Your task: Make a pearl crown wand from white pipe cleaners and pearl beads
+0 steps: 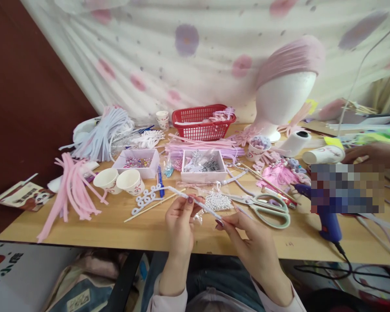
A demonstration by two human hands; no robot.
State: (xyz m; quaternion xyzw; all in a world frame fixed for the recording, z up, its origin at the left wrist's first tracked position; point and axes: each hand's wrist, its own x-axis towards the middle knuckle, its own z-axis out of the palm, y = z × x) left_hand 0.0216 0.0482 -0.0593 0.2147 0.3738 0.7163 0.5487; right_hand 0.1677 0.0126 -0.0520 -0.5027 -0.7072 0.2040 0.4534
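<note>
A pale bluish-white pipe cleaner (pixel 209 210) stretches between my hands above the front of the table. My left hand (pixel 181 219) pinches it near its middle, and part of it sticks out up and to the left. The other end is pinched between the thumb and fingers of my right hand (pixel 251 236). Just left of my left hand lies a looped, curled pipe cleaner piece (pixel 146 199), beside a thin wooden stick (pixel 154 206). White pearl beads (pixel 218 202) rest on clear plastic behind my hands. Green-handled scissors (pixel 273 211) lie behind my right hand.
A blue glue gun (pixel 329 223) with a cord stands at the right, near another person's hand (pixel 360 154). Behind are bead boxes (pixel 203 177), paper cups (pixel 130 182), a red basket (pixel 203 130) and a white head form (pixel 282 97). Pink pipe cleaners (pixel 73 188) lie left.
</note>
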